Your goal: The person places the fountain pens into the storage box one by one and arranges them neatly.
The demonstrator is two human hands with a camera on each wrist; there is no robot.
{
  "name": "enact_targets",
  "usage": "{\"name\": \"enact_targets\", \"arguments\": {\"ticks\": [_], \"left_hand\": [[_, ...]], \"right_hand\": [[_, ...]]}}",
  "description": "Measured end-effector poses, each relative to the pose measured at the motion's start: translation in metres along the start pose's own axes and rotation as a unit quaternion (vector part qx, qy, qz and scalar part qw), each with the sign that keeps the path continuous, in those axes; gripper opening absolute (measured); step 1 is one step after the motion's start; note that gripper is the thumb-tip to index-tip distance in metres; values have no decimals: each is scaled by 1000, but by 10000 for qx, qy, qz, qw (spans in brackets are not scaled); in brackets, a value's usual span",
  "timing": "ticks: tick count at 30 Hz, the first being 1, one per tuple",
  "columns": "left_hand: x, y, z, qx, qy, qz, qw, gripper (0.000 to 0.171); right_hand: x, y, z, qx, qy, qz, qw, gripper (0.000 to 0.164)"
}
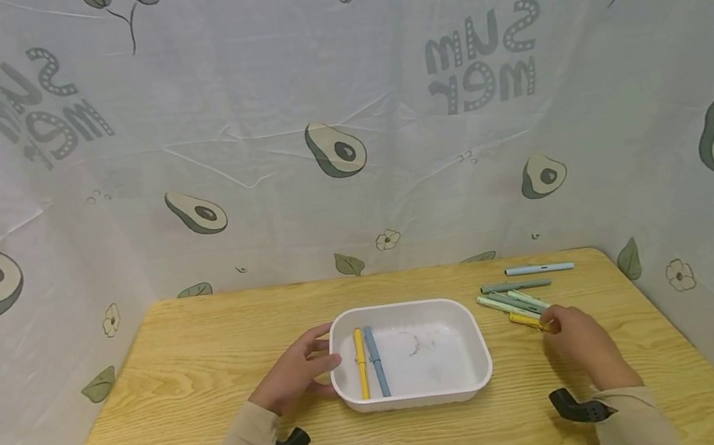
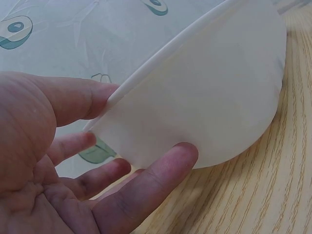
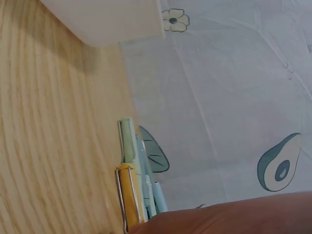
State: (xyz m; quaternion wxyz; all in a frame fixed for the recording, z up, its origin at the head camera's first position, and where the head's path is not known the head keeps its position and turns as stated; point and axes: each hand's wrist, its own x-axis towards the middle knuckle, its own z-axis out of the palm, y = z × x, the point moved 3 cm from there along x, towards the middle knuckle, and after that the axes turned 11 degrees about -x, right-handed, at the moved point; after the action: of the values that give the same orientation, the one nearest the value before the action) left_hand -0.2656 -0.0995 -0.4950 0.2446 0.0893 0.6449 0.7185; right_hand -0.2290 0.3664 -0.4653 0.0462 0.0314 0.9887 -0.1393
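Observation:
A white plastic tray (image 1: 448, 345) stands on the table with a yellow pen (image 1: 362, 363) and a blue pen (image 1: 376, 361) lying side by side at its left end. My left hand (image 1: 293, 375) grips the tray's left side, thumb at the rim and a finger (image 2: 156, 178) against the outer wall. To the right of the tray, my right hand (image 1: 583, 346) pinches the near end of another yellow pen (image 1: 525, 320). That pen lies against several green pens; its clip (image 3: 130, 190) shows in the right wrist view, while the right fingertips are mostly hidden.
Behind the green pens lie a dark green pen (image 1: 516, 285) and a light blue pen (image 1: 538, 269), near the table's back right corner. The wooden table (image 1: 219, 332) is bordered by a white printed curtain (image 1: 273, 229). Black mounts sit at both wrists.

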Motion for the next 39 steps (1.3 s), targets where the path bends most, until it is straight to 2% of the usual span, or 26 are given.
{"name": "enact_targets", "arguments": {"ticks": [8, 16, 22, 30, 34, 39], "left_hand": [[0, 0, 0, 3, 9, -8, 10000, 63], [-1, 2, 2, 26, 35, 5, 10000, 63], [0, 0, 1, 15, 38, -5, 10000, 63], [1, -1, -1, -43, -13, 1, 10000, 63], [1, -1, -1, -104, -58, 5, 9999, 65], [1, -1, -1, -126, -72, 6, 9999, 67]], "right_hand": [[1, -3, 5, -222, 699, 34, 9973, 34], [1, -9, 11, -344, 823, -159, 9959, 22], [2, -23, 16, -320, 711, -165, 9968, 20], [3, -42, 24, -33, 381, -153, 9992, 31], [2, -45, 21, 163, 272, -123, 9994, 38], [2, -45, 16, 65, 247, -103, 9996, 38]]}}
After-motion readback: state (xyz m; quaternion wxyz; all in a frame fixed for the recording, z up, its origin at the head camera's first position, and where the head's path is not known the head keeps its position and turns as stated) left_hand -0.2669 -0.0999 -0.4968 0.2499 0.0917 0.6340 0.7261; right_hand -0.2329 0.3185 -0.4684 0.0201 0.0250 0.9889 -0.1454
